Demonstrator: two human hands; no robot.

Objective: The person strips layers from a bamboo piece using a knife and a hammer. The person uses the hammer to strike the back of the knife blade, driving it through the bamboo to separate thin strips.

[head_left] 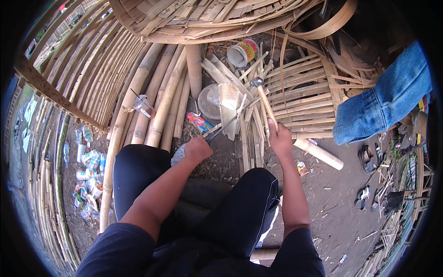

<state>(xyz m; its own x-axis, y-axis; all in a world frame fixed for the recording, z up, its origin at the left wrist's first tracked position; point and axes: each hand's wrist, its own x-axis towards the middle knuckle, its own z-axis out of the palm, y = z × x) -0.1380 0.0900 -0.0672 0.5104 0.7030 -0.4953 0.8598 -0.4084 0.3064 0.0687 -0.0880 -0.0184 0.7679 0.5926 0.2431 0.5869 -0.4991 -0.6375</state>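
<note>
Bare dirt ground (341,194) strewn with split bamboo strips (249,129) and round poles (161,101). The right hand (279,136) clamps a wooden-handled hammer (263,99), steel head raised. The left hand (198,148) is fisted; its contents are hidden.

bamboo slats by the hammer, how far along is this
Done: a woven bamboo panel lies ahead. In hand: the right hand grips a hammer raised over loose slats; the left hand is fisted near them. Left: whole bamboo poles remain uncut.

Bare dirt ground (341,184) carries bamboo poles (157,101), split bamboo strips (249,134), sandals (369,159) and scattered litter (87,180).
</note>
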